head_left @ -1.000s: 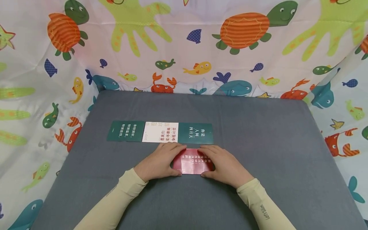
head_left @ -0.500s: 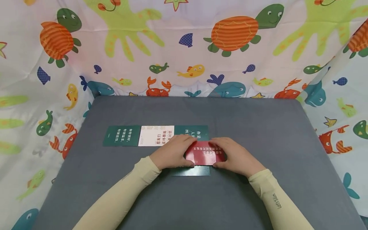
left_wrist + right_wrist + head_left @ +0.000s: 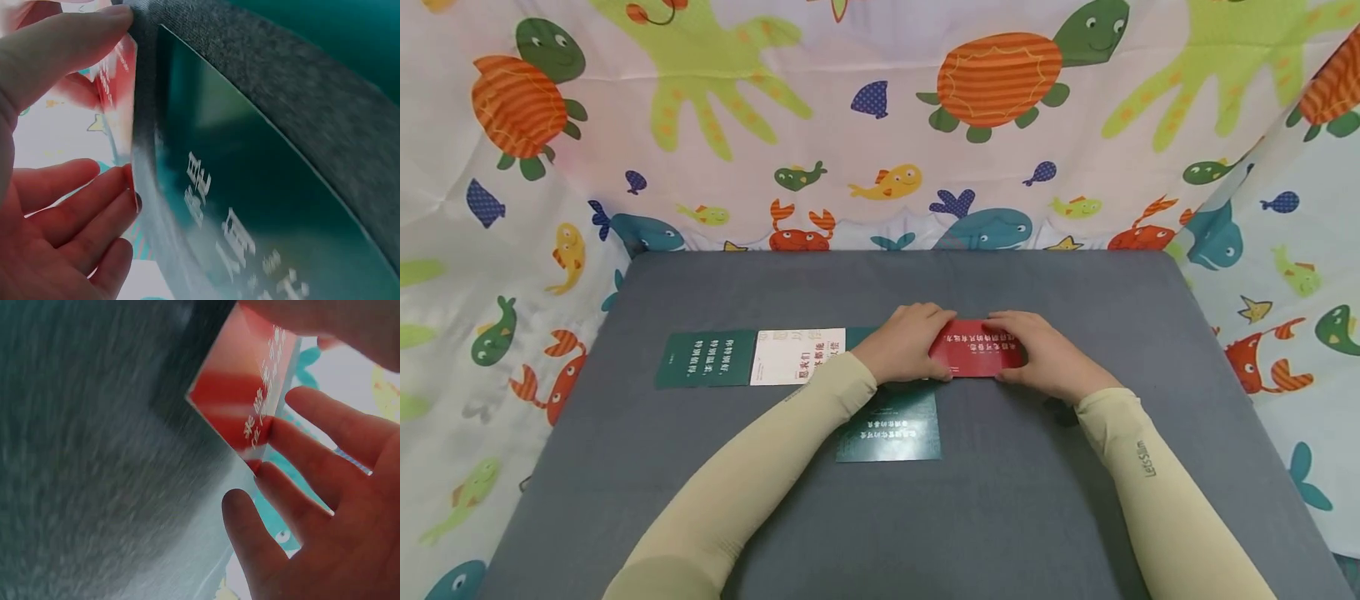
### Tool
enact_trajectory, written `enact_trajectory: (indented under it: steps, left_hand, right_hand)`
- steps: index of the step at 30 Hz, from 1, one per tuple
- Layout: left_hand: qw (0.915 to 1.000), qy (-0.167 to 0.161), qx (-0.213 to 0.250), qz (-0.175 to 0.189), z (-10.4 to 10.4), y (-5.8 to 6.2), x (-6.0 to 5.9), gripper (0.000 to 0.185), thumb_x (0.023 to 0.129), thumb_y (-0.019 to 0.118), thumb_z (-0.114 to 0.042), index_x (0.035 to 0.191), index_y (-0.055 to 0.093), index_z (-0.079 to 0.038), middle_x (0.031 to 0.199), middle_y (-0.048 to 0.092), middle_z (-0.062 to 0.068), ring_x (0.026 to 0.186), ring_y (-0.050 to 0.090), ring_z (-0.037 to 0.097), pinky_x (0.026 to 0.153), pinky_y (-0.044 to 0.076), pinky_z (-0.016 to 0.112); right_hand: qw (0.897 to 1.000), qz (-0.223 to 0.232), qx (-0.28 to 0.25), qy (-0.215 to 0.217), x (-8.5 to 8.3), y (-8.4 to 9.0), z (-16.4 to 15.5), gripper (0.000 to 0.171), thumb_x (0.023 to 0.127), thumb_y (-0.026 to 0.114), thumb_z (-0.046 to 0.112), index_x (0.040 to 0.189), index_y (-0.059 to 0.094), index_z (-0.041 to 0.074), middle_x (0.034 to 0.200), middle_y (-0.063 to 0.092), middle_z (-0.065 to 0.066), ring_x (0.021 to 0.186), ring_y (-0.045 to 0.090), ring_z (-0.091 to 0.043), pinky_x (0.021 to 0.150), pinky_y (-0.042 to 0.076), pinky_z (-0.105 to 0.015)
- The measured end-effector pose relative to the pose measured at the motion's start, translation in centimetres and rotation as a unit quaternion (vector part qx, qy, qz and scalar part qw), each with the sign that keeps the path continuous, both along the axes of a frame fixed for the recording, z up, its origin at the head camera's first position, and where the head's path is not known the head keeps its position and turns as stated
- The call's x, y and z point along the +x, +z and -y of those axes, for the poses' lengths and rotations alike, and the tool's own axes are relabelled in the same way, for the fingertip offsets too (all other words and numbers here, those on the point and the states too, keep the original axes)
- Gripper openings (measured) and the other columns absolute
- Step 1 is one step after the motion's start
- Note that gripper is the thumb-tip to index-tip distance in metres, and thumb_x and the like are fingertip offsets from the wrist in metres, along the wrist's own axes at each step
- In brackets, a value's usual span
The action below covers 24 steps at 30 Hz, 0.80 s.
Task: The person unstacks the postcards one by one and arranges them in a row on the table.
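A red card (image 3: 977,348) with white lettering is held by both hands at the right end of a row of cards. My left hand (image 3: 904,343) pinches its left end between thumb and fingers, while my right hand (image 3: 1054,357) does the same at the right end. In the right wrist view, the red card (image 3: 228,394) casts a shadow on the cloth and seems slightly raised. The row has a green card (image 3: 711,358), a white card (image 3: 790,358), then another green card (image 3: 859,335) mostly hidden by my left hand. Nearer me lies a further green card (image 3: 891,425), its upper part covered by my left arm.
Everything lies on a table with a grey cloth (image 3: 1037,500). A curtain (image 3: 880,125) printed with sea animals hangs along the back and both sides. Grey cloth extends to the right of my right hand.
Both hands have carried the red card away from me and to the right, to the row's end. The green card that lay beneath it is now uncovered. The camera view has shifted slightly.
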State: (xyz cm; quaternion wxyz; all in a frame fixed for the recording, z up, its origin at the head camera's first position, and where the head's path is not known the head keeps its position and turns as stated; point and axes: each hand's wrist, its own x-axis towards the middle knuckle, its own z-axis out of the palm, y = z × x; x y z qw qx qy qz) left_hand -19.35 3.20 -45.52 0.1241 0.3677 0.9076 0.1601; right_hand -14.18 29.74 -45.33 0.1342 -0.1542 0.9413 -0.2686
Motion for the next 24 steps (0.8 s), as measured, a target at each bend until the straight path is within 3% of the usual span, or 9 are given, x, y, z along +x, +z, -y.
enact_trajectory:
  steps: [5, 15, 24]
  left_hand:
    - [0.9999, 0.004, -0.001, 0.012, -0.8, -0.1, -0.4, 0.098, 0.084, 0.088, -0.053, 0.162, 0.047, -0.01, 0.157, 0.056, 0.007, 0.144, 0.051, 0.024, 0.128, 0.037, 0.047]
    - [0.9997, 0.008, 0.004, 0.023, -1.1, -0.3, -0.2, 0.098, 0.084, 0.088, -0.053, 0.163, 0.047, -0.011, 0.159, 0.057, 0.006, 0.146, 0.051, 0.024, 0.129, 0.036, 0.047]
    - [0.9998, 0.01, -0.001, 0.017, -1.1, -0.9, 0.0, 0.096, 0.086, 0.086, -0.056, 0.163, 0.048, -0.014, 0.16, 0.057, 0.003, 0.147, 0.052, 0.022, 0.129, 0.034, 0.047]
  right_hand:
    - [1.0, 0.021, 0.004, -0.004, -0.5, 0.0, -0.7, 0.089, 0.087, 0.09, 0.019, 0.164, 0.046, 0.012, 0.17, 0.039, -0.017, 0.155, 0.033, -0.042, 0.103, 0.061, -0.06]
    - [0.999, 0.034, -0.006, -0.005, -0.7, 0.2, -1.2, 0.09, 0.086, 0.09, 0.019, 0.164, 0.046, 0.013, 0.17, 0.039, -0.017, 0.153, 0.035, -0.042, 0.101, 0.061, -0.059]
    - [0.999, 0.036, -0.003, -0.002, -0.5, -0.3, -1.5, 0.087, 0.088, 0.088, 0.017, 0.164, 0.045, 0.011, 0.171, 0.038, -0.017, 0.155, 0.034, -0.042, 0.108, 0.057, -0.062]
